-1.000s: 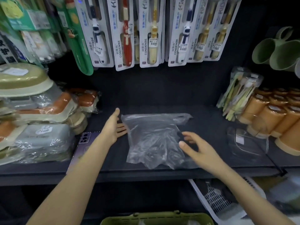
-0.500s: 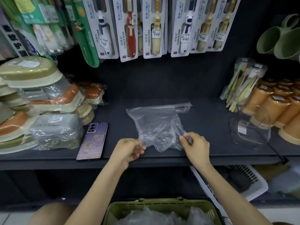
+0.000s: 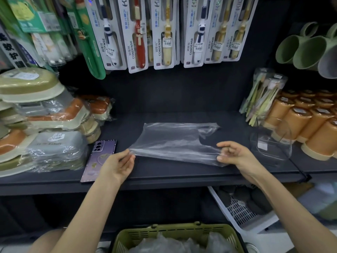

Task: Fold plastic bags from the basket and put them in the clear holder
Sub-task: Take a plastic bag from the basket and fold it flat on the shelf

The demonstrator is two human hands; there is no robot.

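A clear plastic bag [image 3: 175, 141] is stretched wide and flat over the dark shelf [image 3: 182, 172]. My left hand [image 3: 118, 165] pinches its near left corner. My right hand [image 3: 235, 156] pinches its near right corner, lifting the front edge slightly off the shelf. The bag's handles point to the far right. The clear holder [image 3: 271, 143] stands on the shelf to the right of my right hand. A green basket [image 3: 176, 232] with more crumpled clear bags sits below the shelf, at the bottom of the view.
A purple phone [image 3: 99, 159] lies on the shelf left of my left hand. Wrapped soap boxes [image 3: 42, 128] are stacked at the left. Orange cups [image 3: 310, 123] stand at the right. Toothbrush packs [image 3: 164, 31] hang above. A white basket [image 3: 240, 212] sits below right.
The bag was crumpled and narrow with my hands close together. Now my hands have pulled apart sideways and the bag is spread out wide and smooth.
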